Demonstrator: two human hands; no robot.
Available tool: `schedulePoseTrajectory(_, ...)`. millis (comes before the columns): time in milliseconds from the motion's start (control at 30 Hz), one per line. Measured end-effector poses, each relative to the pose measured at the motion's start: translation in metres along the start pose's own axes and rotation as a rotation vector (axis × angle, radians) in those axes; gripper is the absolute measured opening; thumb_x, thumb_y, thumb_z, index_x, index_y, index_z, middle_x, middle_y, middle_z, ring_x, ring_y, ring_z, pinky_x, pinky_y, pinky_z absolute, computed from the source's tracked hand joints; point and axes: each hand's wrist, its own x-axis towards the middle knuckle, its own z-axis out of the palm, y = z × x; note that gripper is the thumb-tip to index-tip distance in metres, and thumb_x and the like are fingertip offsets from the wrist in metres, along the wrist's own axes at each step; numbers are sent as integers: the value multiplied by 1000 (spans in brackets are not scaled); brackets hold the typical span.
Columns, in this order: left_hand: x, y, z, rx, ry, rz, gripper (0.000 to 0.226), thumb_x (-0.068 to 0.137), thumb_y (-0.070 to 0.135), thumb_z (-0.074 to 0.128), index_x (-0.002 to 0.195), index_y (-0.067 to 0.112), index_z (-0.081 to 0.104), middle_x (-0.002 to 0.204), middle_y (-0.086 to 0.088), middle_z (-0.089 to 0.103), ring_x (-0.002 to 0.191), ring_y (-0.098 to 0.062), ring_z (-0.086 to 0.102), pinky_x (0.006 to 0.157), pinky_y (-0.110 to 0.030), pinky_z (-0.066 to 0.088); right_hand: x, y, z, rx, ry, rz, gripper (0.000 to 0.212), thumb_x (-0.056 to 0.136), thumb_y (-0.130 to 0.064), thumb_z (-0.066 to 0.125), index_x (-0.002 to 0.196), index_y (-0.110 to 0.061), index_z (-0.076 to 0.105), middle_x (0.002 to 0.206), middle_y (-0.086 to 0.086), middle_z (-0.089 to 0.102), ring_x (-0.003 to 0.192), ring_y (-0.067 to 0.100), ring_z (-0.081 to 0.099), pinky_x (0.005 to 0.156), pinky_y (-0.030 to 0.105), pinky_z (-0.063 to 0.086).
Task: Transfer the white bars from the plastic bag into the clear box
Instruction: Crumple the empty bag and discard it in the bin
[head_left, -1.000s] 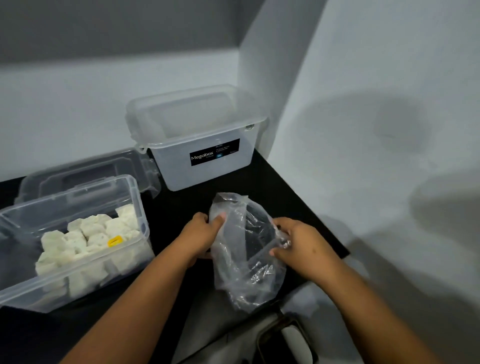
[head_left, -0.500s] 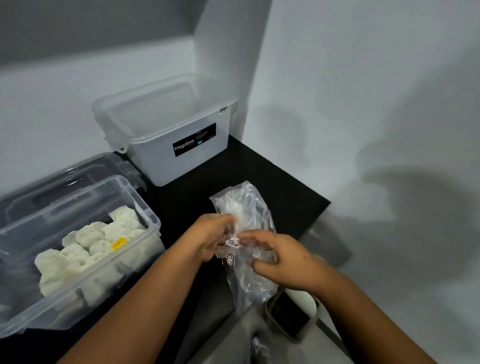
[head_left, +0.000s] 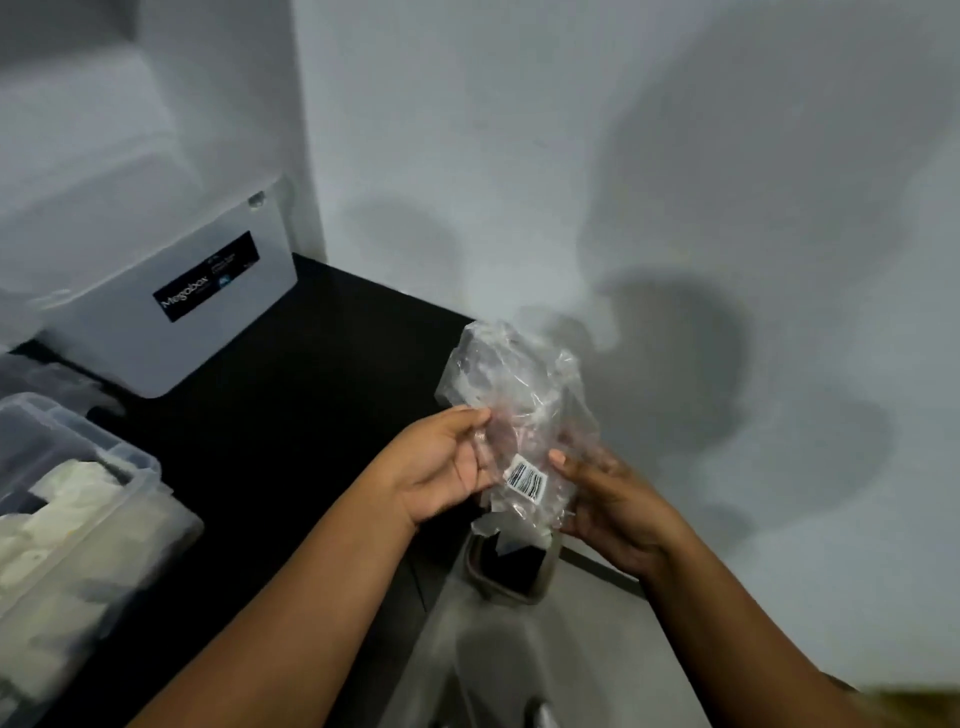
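A crumpled clear plastic bag (head_left: 519, 410) with a small barcode label is held upright between both hands, above the right edge of the black table. My left hand (head_left: 441, 462) holds the bag's left side, thumb on its front. My right hand (head_left: 608, 499) cups the bag from the right and behind, fingers curled around it. No white bars show inside the bag. The clear box (head_left: 130, 467) sits at the far left edge, with several white bars (head_left: 67, 499) inside it.
A larger translucent box with a black Megabox label (head_left: 208, 280) stands at the back left on the black table (head_left: 311, 395). A light wall rises on the right. A dark, grey-rimmed object (head_left: 511, 569) sits just below the bag.
The view has swung to the right, pushing both boxes leftward. The bag has been folded and squeezed narrower, and both hands have carried it to the right, off the table's middle.
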Motion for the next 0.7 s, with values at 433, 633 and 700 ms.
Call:
schedulePoseTrajectory(433, 71, -84, 55, 802, 145, 392, 66, 68, 62, 72, 126, 56, 41, 145, 9, 37, 128, -15, 45, 102, -41, 46, -19, -8, -100, -83, 211, -56, 39, 71, -14, 76, 109, -13, 70, 106, 16, 69, 94, 33, 62, 85, 52, 48)
schedulePoseTrajectory(633, 107, -109, 55, 568, 125, 212, 61, 74, 13, 80, 121, 36, 47, 118, -3, 60, 102, -24, 66, 77, -38, 59, 11, -11, -121, -180, 211, -51, 27, 78, -5, 74, 104, -11, 70, 101, 16, 72, 82, 25, 68, 70, 35, 55)
schedulePoseTrajectory(700, 117, -116, 48, 485, 176, 180, 57, 78, 7, 75, 125, 26, 48, 115, -7, 63, 97, -25, 68, 76, -41, 59, 20, -8, -123, -135, 190, -45, 24, 84, 1, 65, 105, -11, 68, 91, 6, 74, 73, 16, 70, 60, 28, 55)
